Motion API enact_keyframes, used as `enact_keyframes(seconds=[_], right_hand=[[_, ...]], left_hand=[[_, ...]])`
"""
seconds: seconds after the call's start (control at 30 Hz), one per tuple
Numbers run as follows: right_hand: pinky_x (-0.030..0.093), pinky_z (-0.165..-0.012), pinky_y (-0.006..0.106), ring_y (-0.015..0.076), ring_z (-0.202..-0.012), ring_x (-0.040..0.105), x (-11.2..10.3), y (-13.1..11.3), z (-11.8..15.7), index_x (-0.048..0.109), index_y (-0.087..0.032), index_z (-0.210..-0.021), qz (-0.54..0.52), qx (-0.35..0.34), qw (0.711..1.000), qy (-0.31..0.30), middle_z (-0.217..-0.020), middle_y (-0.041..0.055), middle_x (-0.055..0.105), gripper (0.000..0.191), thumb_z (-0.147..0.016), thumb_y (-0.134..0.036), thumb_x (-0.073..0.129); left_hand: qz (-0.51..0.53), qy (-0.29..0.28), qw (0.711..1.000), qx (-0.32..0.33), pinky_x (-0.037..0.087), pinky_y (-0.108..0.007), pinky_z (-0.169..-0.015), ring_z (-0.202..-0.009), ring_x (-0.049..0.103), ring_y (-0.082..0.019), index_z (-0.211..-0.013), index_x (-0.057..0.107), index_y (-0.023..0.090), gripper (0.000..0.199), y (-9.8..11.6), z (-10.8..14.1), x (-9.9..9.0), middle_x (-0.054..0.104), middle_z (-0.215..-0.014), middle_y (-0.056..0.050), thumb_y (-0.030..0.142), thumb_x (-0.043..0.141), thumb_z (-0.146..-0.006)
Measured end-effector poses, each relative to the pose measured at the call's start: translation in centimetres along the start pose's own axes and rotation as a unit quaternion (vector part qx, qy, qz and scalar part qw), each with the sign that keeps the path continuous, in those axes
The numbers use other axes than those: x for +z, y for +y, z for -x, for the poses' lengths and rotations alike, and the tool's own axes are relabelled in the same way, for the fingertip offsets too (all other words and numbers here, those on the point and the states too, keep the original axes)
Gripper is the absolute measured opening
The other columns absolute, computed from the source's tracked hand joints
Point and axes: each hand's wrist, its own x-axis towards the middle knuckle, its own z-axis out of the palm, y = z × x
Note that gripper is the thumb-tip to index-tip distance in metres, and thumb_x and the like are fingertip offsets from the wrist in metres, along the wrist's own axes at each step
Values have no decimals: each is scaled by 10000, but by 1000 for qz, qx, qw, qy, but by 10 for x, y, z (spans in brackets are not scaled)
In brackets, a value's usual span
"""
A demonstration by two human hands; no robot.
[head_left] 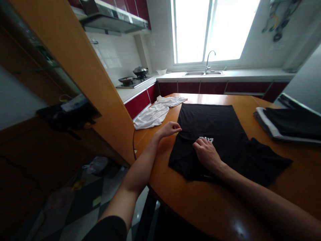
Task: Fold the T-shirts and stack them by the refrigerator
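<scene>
A black T-shirt [213, 120] with white lettering lies spread on the round wooden table [200, 207], one sleeve reaching out to the right. At the shirt's left edge, my left hand [169, 129] pinches the cloth between thumb and fingers. My right hand [207, 154] rests on the shirt over part of the lettering, its fingers bent and gathered on the fabric; the fingertips are partly hidden. Farther back on the left, a crumpled white garment [154, 113] lies along the table's edge.
A stack of folded clothes [293, 124] sits at the table's right side. Beyond are a counter [170, 76] with a sink [194, 73], and a stove [135, 82] bearing pans. A wooden partition [100, 87] stands close on the left.
</scene>
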Motion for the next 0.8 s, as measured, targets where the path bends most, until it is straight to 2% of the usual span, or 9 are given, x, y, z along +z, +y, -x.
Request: enact_keyframes(seconds=[0.13, 0.23, 0.37, 0.47, 0.6, 0.7, 0.8], right_hand=[[440, -873, 407, 282, -1011, 568, 7, 8, -2, 705, -204, -1033, -31, 58, 997, 42, -1106, 127, 666, 264, -963, -126, 462], [451, -959, 434, 284, -1142, 566, 14, 13, -5, 703, -201, -1131, -78, 64, 993, 60, -1250, 117, 657, 300, -978, -149, 451], [435, -1047, 456, 271, -1232, 554, 20, 11, -5, 687, -198, -1218, -135, 66, 986, 67, -1304, 112, 655, 327, -1015, -259, 438], [438, -1059, 450, 264, -1246, 555, 21, 10, -5, 687, -197, -1234, -170, 75, 980, 75, -1325, 113, 648, 342, -1020, -289, 438], [483, -989, 387, 242, -1106, 624, 18, 25, -24, 725, -190, -1148, -201, 130, 969, 65, -1166, 109, 710, 291, -966, -205, 499], [479, -960, 333, 234, -1062, 644, 20, 43, -56, 733, -159, -1134, -181, 154, 971, 3, -1117, 121, 717, 275, -924, -174, 557], [472, -928, 284, 231, -1074, 651, 27, 56, -88, 745, -153, -1109, -173, 156, 969, -78, -1150, 127, 714, 246, -904, -234, 638]], left_hand=[[-33, -63, 997, 11, 459, -242, -610, -666, 601, -144, -832, 714, 197, 235, 43, 45, -1, 667, -734, -10, 431, 733, -839], [-128, -58, 989, 48, 485, -259, -725, -837, 620, -169, -925, 708, 257, 172, 70, 91, 11, 675, -944, -25, 367, 779, -813], [-242, -24, 969, 40, 484, -316, -837, -961, 602, -210, -1004, 714, 315, 158, 84, 130, 36, 659, -1029, -46, 263, 723, -856], [-273, -21, 961, 41, 477, -343, -859, -981, 594, -225, -1031, 722, 332, 182, 84, 140, 46, 657, -1039, -54, 235, 681, -882], [-296, -5, 955, 30, 473, -353, -868, -983, 585, -226, -1023, 729, 321, 169, 81, 142, 46, 657, -1031, -52, 217, 658, -910], [-306, -1, 952, 26, 476, -346, -836, -957, 586, -216, -986, 740, 310, 141, 83, 143, 45, 658, -1013, -47, 216, 660, -919], [-304, 11, 952, 29, 479, -340, -820, -922, 586, -203, -920, 737, 261, 145, 83, 144, 45, 649, -978, -46, 192, 613, -951]])
